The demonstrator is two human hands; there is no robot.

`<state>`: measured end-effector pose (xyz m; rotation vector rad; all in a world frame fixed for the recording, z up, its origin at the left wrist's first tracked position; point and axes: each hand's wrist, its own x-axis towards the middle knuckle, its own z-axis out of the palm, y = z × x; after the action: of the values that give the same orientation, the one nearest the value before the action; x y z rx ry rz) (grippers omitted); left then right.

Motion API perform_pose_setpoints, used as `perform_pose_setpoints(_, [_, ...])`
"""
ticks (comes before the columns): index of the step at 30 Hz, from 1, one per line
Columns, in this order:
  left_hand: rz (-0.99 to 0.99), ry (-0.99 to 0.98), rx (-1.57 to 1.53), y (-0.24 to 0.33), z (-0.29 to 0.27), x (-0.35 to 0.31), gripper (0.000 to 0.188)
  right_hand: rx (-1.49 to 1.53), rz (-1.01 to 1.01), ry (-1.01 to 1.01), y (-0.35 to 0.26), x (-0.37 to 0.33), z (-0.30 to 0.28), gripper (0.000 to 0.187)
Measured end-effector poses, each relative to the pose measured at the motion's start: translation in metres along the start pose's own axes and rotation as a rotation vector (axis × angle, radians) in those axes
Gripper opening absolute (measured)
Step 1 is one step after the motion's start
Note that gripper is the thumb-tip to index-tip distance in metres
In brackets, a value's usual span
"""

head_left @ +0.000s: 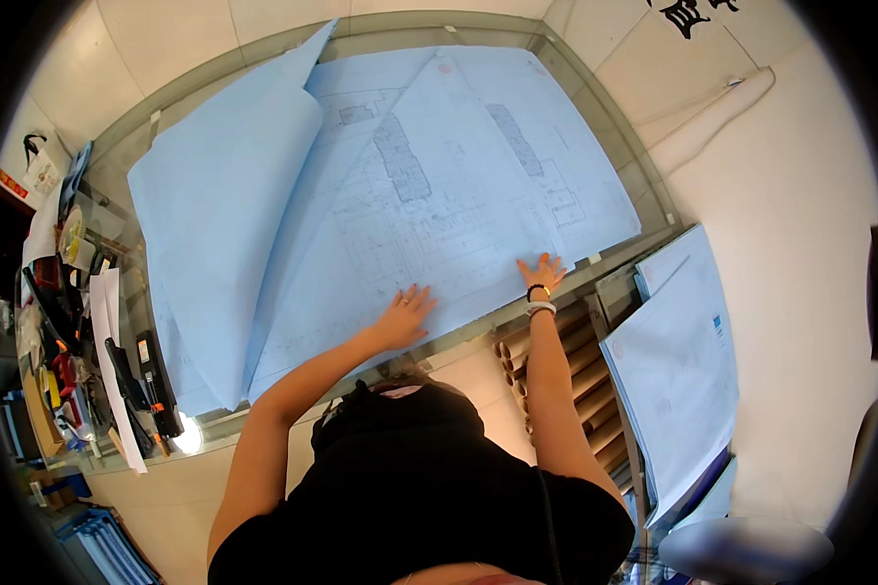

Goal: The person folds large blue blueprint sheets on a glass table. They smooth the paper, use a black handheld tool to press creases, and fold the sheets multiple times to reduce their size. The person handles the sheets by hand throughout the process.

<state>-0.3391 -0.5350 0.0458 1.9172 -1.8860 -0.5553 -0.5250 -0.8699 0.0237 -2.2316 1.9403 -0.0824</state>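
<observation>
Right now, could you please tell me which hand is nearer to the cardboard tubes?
Right. The right hand is at the near edge of the blue sheet, just above the cardboard tubes in the picture; the left hand lies farther left on it.

passable: over flat drawing (pixel 468 185) | obstacles: curled sheet (pixel 225 185) left, tools (pixel 152 382) beyond

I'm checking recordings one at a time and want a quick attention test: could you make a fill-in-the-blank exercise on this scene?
1. The left hand and right hand rest on large sheets whose colour is ____.
2. The dark band and pale band are on the ____ wrist.
3. The black-and-orange tools lie to the person's ____ of the sheets.
4. The person's shirt is ____.

Missing words: blue; right; left; black.
</observation>
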Motion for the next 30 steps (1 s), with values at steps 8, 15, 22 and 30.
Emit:
perform_pose_setpoints(8, [-0.015,-0.017,0.066,-0.003,0.008,0.003,0.065,0.202,-0.101,0.052,-0.01,-0.012,-0.005,0.067])
perform_pose_setpoints(15, [-0.12,-0.008,-0.095,0.018,-0.005,0.012,0.07,0.749,-0.286,0.249,-0.062,-0.011,-0.079,0.052])
perform_pose_setpoints(22, [-0.09,0.447,-0.294,0.075,-0.124,0.091,0.052,0.659,-1.008,0.552,-0.171,-0.047,-0.246,0.053])
perform_pose_setpoints(30, [-0.024,0.984,-0.775,0.097,-0.312,0.033,0.028,1.44,-0.826,0.908,-0.204,-0.041,-0.325,0.043])
